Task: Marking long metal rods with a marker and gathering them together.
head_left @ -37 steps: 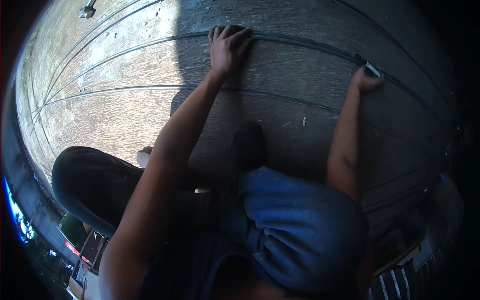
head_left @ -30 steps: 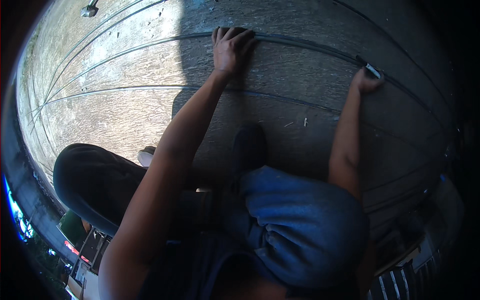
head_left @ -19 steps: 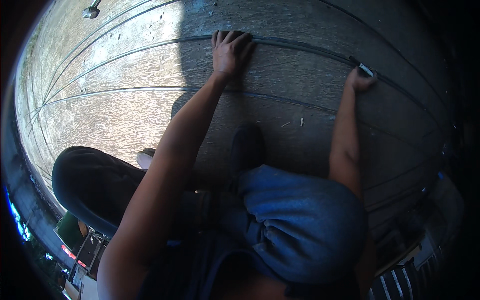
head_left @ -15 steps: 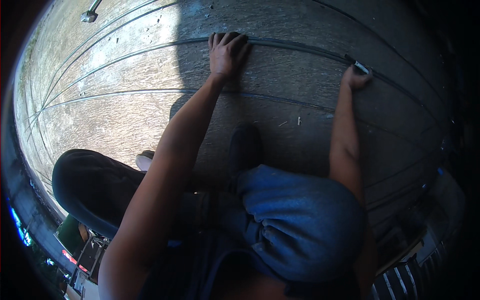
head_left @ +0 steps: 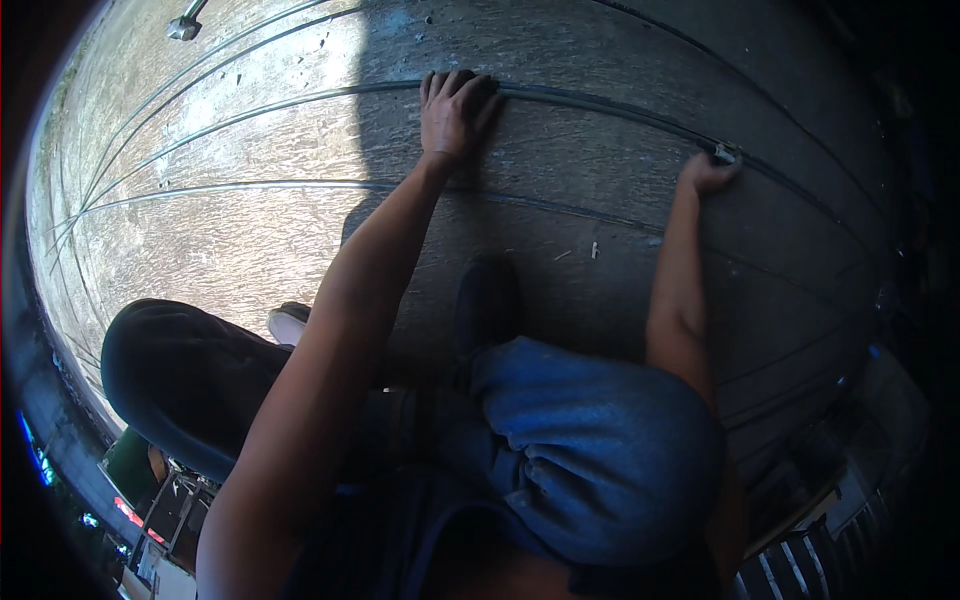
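Rod (head_left: 600,103), long and thin, ran across the rough floor (head_left: 570,165) from bright light at left into shadow at right, passing beneath the fingertips of the left hand (head_left: 453,120), whose fingers were slightly spread and bent over it, back of the hand uppermost. Further right along the rod, the right hand (head_left: 711,174) had its fingers curled around a small pale piece (head_left: 724,154) just beside the rod; whether those fingers also touched the rod could not be told. Nearer the knees, a second rod (head_left: 560,207) lay apart. At lower left, a green shape (head_left: 133,462) was too unclear to identify as a container.
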{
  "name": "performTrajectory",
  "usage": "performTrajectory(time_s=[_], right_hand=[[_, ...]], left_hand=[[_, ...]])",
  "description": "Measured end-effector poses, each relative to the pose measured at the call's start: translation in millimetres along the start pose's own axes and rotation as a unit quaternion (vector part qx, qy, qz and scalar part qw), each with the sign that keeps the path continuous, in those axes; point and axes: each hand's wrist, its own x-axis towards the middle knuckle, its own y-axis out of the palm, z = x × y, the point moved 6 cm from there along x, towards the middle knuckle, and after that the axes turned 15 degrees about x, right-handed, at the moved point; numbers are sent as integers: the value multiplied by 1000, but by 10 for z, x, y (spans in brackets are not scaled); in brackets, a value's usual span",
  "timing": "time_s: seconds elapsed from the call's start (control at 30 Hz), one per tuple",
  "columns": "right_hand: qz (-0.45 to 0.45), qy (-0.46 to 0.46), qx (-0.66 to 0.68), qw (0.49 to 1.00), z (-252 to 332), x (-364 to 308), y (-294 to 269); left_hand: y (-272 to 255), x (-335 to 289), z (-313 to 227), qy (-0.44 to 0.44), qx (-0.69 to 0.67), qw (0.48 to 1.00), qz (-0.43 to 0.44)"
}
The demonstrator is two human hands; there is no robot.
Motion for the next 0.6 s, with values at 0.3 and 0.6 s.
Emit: performTrajectory(time_s=[0.3, 0.6], right_hand=[[400, 130, 272, 865, 1214, -1658, 1039], [496, 144, 125, 847, 1307, -2079, 1427]], left_hand=[[47, -10, 38, -2, -8, 1000, 0], [58, -2, 59, -2, 1, 1000, -10]])
